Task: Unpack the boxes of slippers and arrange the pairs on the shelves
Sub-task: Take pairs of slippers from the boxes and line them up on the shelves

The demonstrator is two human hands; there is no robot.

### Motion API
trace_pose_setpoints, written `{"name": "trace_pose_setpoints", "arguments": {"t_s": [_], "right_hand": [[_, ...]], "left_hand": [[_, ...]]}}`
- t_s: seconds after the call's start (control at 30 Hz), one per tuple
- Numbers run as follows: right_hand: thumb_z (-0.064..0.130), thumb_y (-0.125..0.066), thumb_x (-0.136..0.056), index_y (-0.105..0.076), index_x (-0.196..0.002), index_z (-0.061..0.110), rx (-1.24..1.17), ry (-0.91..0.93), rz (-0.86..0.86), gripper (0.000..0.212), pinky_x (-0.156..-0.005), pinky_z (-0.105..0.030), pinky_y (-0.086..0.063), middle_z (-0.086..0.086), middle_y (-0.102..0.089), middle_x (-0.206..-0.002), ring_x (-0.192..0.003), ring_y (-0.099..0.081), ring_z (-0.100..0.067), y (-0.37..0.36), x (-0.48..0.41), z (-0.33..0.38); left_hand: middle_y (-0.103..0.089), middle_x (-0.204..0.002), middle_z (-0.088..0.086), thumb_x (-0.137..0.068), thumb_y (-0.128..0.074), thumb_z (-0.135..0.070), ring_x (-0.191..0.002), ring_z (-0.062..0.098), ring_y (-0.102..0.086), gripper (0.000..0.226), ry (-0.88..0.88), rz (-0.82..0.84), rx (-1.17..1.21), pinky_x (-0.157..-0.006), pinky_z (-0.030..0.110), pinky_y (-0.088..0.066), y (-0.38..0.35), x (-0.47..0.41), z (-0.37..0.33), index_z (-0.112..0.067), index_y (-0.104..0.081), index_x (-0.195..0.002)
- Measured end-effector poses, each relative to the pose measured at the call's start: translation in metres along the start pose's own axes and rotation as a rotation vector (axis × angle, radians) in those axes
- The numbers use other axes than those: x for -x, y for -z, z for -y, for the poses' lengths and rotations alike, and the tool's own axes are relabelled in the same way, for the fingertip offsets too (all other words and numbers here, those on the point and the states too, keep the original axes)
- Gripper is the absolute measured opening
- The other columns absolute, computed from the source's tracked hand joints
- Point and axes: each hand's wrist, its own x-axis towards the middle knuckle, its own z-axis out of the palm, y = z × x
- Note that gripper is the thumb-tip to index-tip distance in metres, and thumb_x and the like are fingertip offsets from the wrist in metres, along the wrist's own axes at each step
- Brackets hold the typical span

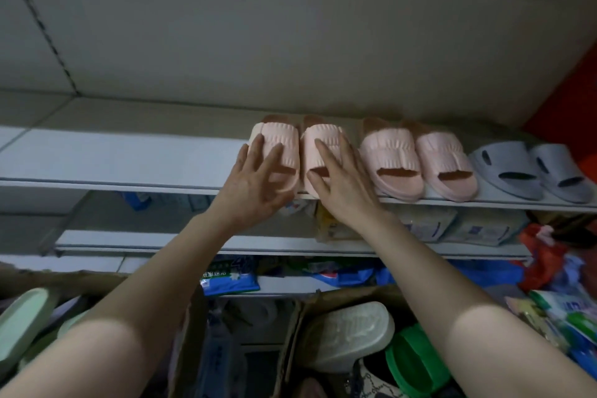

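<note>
both arms stretch forward, left grip [255, 182] and right grip [344, 186] flat and splayed.

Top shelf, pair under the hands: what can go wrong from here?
1. The pale pair has its toes at the shelf lip; the left hand and right hand only lie flat on it, no grip, so it may slip off toward the box below.
2. The right hand is close to the pink pair; a sideways push could knock it askew.
</note>
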Motion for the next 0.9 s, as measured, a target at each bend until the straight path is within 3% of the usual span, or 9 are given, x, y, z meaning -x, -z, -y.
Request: {"name": "trace_pose_setpoints", "arguments": {"t_s": [0.23, 0.37, 0.43, 0.53, 0.63, 0.77, 0.9], "right_hand": [[0.056, -0.030, -0.100, -0.004, -0.156, 0.037, 0.039, -0.034, 0.033, 0.065, -0.121, -0.052, -0.009, -0.005, 0.016, -0.164, -0.150, 0.007, -0.032, -0.008, -0.018, 0.009], [0.057, -0.029, -0.100, -0.002, -0.155, 0.038, 0.033, -0.023, 0.054, 0.065, -0.121, -0.051, -0.008, -0.005, 0.016, -0.163, -0.150, 0.007, -0.031, -0.006, -0.016, 0.007], [0.057, -0.029, -0.100, -0.005, -0.156, 0.037, 0.026, -0.004, 0.071, 0.064, -0.121, -0.049, -0.010, -0.004, 0.013, -0.164, -0.151, 0.003, -0.030, 0.001, -0.014, 0.004], [0.052, -0.031, -0.102, -0.012, -0.156, 0.034, 0.034, 0.028, 0.075, 0.060, -0.119, -0.046, -0.018, -0.004, 0.001, -0.165, -0.150, -0.010, -0.029, 0.015, 0.002, -0.002], [0.040, -0.039, -0.102, -0.024, -0.154, 0.026, 0.031, 0.076, -0.022, 0.056, -0.114, -0.047, -0.032, -0.006, -0.018, -0.162, -0.144, -0.026, -0.029, 0.023, 0.038, -0.016], [0.028, -0.050, -0.098, -0.046, -0.140, 0.017, 0.024, 0.176, -0.092, 0.043, -0.101, -0.043, -0.044, -0.010, -0.043, -0.145, -0.128, -0.046, -0.030, 0.019, 0.114, -0.052], [0.027, -0.052, -0.099, -0.060, -0.128, 0.017, -0.079, 0.171, 0.070, 0.032, -0.096, -0.034, -0.043, -0.002, -0.058, -0.129, -0.119, -0.053, -0.022, -0.009, 0.206, -0.089]], "left_hand": [[-0.009, -0.160, 0.019, -0.077, -0.035, -0.072, -0.147, 0.036, -0.008, 0.096, -0.062, -0.036, -0.013, -0.114, 0.035, -0.004, 0.002, -0.016, 0.013, -0.015, -0.022, -0.153], [-0.009, -0.160, 0.019, -0.086, -0.054, -0.062, -0.147, 0.037, -0.008, 0.088, -0.051, -0.027, -0.056, -0.116, 0.041, -0.009, 0.003, -0.013, 0.011, -0.016, -0.020, -0.154], [-0.022, -0.155, 0.025, -0.087, -0.059, -0.053, -0.144, 0.043, -0.018, 0.082, -0.082, -0.045, -0.077, -0.116, 0.049, -0.016, 0.004, -0.008, 0.007, -0.008, -0.030, -0.150], [-0.042, -0.142, 0.029, -0.086, -0.054, -0.045, -0.134, 0.048, -0.035, 0.067, -0.143, -0.096, -0.118, -0.114, 0.055, -0.028, 0.002, 0.006, 0.002, -0.004, -0.045, -0.140], [-0.044, -0.143, 0.020, -0.087, -0.062, -0.029, -0.133, 0.042, -0.038, 0.057, -0.131, -0.116, -0.096, -0.112, 0.050, -0.033, -0.009, 0.040, -0.015, -0.008, -0.046, -0.138], [-0.053, -0.136, 0.019, -0.087, -0.063, -0.025, -0.123, 0.039, -0.050, 0.050, -0.101, -0.146, -0.039, -0.105, 0.046, -0.042, -0.042, 0.114, -0.055, -0.006, -0.055, -0.133], [-0.057, -0.131, 0.014, -0.087, -0.064, -0.022, -0.116, 0.031, -0.056, 0.042, 0.005, -0.002, 0.084, -0.102, 0.036, -0.043, -0.087, 0.195, -0.099, -0.011, -0.061, -0.128]]}}
